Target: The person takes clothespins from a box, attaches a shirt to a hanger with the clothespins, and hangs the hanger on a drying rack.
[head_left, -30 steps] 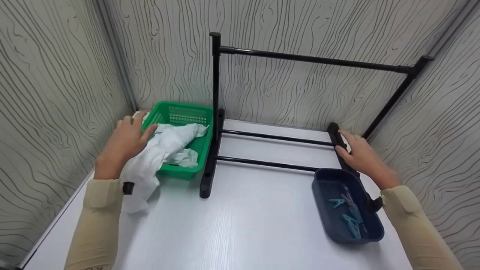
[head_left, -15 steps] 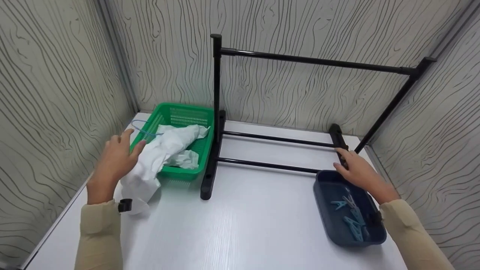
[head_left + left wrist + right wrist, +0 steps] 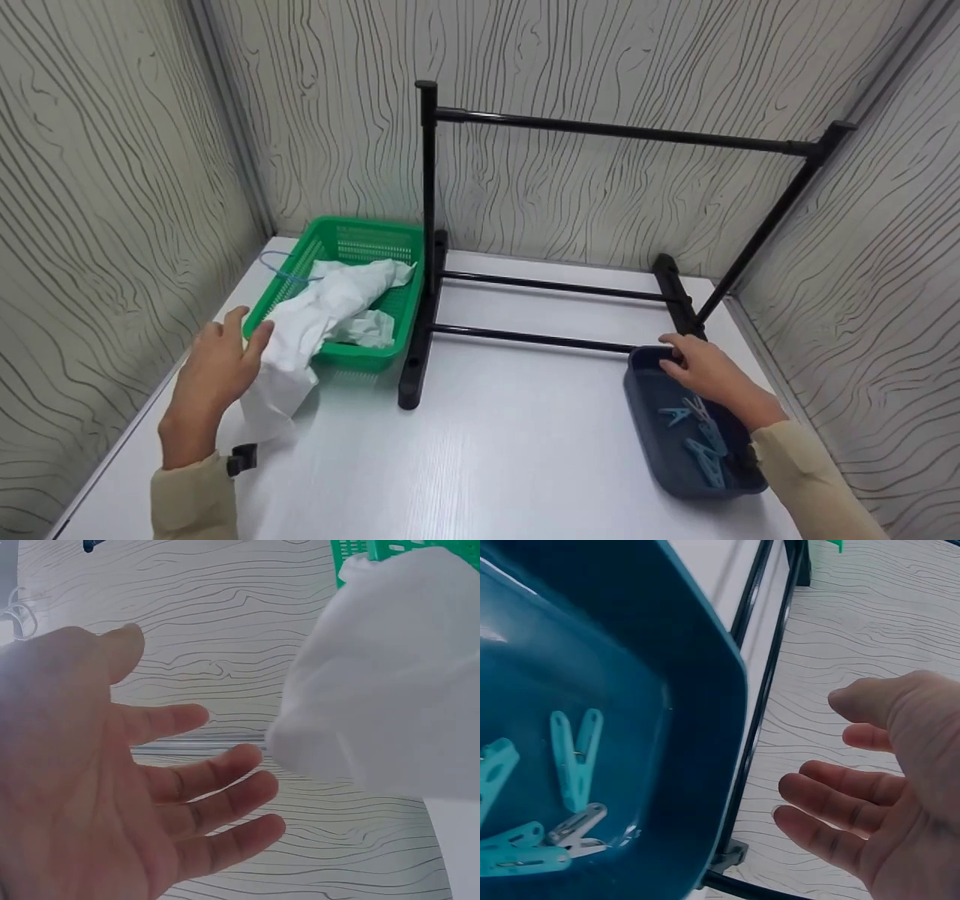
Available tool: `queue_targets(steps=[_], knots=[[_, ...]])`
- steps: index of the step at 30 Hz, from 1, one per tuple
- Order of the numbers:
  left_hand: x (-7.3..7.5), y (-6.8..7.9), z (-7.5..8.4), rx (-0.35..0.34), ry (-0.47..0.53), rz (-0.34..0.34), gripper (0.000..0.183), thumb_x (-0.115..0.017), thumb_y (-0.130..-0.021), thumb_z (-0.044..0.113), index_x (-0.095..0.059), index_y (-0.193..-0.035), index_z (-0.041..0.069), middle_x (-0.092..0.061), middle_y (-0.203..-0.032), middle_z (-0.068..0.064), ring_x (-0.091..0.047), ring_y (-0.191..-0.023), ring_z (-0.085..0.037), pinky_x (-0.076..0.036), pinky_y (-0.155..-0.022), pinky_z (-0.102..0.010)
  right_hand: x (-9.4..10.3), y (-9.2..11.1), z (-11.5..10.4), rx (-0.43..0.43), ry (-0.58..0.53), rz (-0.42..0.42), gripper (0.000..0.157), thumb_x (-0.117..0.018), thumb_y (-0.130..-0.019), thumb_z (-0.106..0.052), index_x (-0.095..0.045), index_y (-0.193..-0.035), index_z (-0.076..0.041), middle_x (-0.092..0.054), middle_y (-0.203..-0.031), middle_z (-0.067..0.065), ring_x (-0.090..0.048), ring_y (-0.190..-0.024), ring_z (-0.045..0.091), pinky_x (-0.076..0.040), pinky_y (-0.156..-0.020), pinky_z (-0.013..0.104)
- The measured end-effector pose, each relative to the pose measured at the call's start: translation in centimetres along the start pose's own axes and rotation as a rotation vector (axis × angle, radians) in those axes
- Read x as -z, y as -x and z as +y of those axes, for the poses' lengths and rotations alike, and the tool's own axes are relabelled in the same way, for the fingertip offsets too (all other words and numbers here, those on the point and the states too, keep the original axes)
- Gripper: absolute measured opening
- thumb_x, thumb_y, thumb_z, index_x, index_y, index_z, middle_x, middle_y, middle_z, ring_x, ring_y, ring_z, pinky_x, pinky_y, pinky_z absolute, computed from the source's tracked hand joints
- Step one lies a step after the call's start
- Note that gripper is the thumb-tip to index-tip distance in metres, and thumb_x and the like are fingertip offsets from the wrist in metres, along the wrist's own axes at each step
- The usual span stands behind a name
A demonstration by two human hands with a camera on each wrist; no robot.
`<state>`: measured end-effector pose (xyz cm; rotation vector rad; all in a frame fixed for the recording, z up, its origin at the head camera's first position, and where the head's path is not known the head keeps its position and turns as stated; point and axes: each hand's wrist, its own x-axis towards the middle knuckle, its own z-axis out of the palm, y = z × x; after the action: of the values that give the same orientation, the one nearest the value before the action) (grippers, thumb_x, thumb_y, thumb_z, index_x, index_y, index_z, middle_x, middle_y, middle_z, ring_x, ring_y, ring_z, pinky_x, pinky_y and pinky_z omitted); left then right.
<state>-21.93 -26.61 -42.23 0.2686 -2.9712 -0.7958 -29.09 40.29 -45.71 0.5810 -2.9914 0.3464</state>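
My left hand (image 3: 217, 367) hovers by the front left of the green basket (image 3: 367, 360), its fingers loosely spread and holding nothing. A white cloth (image 3: 300, 311) lies crumpled in that basket and hangs over its front left edge. In the left wrist view the cloth (image 3: 382, 690) is just beyond my fingertips. From beneath the cloth a thin blue loop (image 3: 281, 270), like a hanger hook, sticks out past the rim. My right hand (image 3: 709, 367) is over the far end of the dark blue bin (image 3: 643, 427), relaxed, with nothing in it. Several clothespins (image 3: 577, 761), light blue and greyish, lie inside.
A black rack (image 3: 615, 133) with a top bar and two low bars (image 3: 532, 337) stands between basket and bin. Its left foot (image 3: 412, 375) is close beside the basket. Wood-patterned walls (image 3: 540, 60) enclose the white table (image 3: 465, 450) at the back and sides.
Both hands have drawn back toward me. The left has moved off the basket's rim, uncovering the blue loop; the right has moved from the rack's right foot to over the bin.
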Motion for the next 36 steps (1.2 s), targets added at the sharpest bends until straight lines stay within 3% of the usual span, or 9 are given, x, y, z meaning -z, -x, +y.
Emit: queue_targets(steps=[7,16,19,23,27,31,36], knots=[[-0.3,-0.1,-1.2,0.06,-0.007,-0.11,0.089,-0.015,-0.089,0.07,-0.01,-0.145,0.001,-0.024,-0.136,-0.038,-0.032,-0.12,-0.055,-0.032,-0.089,-0.067,-2.0,0.5,0.6,0.003,0.006,-0.082,0.035,-0.064,-0.087,-0.018,-0.057,-0.117,0.0,-0.061,-0.103,0.013,-0.059,-0.09,0.026,-0.048,-0.077,0.045],[-0.5,-0.2,-2.1,0.031,0.006,-0.176,0.088,-0.014,-0.089,0.069,-0.021,-0.141,-0.002,-0.038,-0.132,-0.035,-0.044,-0.114,-0.05,-0.038,-0.085,-0.061,-2.9,1.2,1.8,-0.016,0.068,-0.192,0.04,-0.066,-0.084,-0.017,-0.056,-0.118,0.001,-0.059,-0.108,0.019,-0.057,-0.099,0.035,-0.045,-0.083,0.05],[-0.5,-0.4,-2.3,0.032,0.019,-0.2,0.083,-0.018,-0.091,0.066,-0.027,-0.139,-0.001,-0.046,-0.126,-0.032,-0.053,-0.103,-0.044,-0.042,-0.081,-0.058,-3.1,1.3,1.9,-0.035,0.075,-0.232,0.045,-0.067,-0.083,-0.015,-0.053,-0.122,0.002,-0.056,-0.114,0.024,-0.054,-0.105,0.04,-0.043,-0.085,0.053],[-0.7,-0.7,-2.5,0.027,0.007,-0.211,0.072,-0.023,-0.096,0.057,-0.034,-0.133,-0.003,-0.051,-0.119,-0.031,-0.056,-0.093,-0.036,-0.044,-0.076,-0.054,-3.4,1.3,1.7,-0.063,0.085,-0.3,0.049,-0.068,-0.082,-0.013,-0.05,-0.125,0.004,-0.048,-0.124,0.033,-0.044,-0.115,0.049,-0.038,-0.09,0.058],[-0.9,-0.9,-2.6,0.031,0.002,-0.217,0.067,-0.025,-0.098,0.051,-0.035,-0.132,-0.006,-0.049,-0.12,-0.032,-0.056,-0.096,-0.038,-0.045,-0.077,-0.054,-4.0,1.2,1.6,-0.09,0.093,-0.33,0.051,-0.068,-0.081,-0.011,-0.049,-0.126,0.004,-0.043,-0.127,0.036,-0.04,-0.118,0.052,-0.036,-0.091,0.06],[-1.1,-1.0,-2.7,0.049,0.003,-0.206,0.068,-0.025,-0.097,0.052,-0.037,-0.13,-0.007,-0.051,-0.118,-0.031,-0.057,-0.095,-0.038,-0.045,-0.076,-0.053,-4.8,1.2,1.5,-0.111,0.092,-0.336,0.052,-0.069,-0.081,-0.009,-0.049,-0.127,0.005,-0.041,-0.129,0.036,-0.038,-0.119,0.052,-0.035,-0.093,0.06],[-1.1,-0.6,-2.9,0.106,0.003,-0.165,0.073,-0.023,-0.095,0.058,-0.043,-0.122,-0.007,-0.059,-0.1,-0.024,-0.055,-0.08,-0.03,-0.045,-0.065,-0.043,-5.6,1.2,1.3,-0.109,0.104,-0.337,0.052,-0.067,-0.081,-0.009,-0.048,-0.127,0.007,-0.041,-0.129,0.037,-0.038,-0.119,0.052,-0.036,-0.092,0.059]])
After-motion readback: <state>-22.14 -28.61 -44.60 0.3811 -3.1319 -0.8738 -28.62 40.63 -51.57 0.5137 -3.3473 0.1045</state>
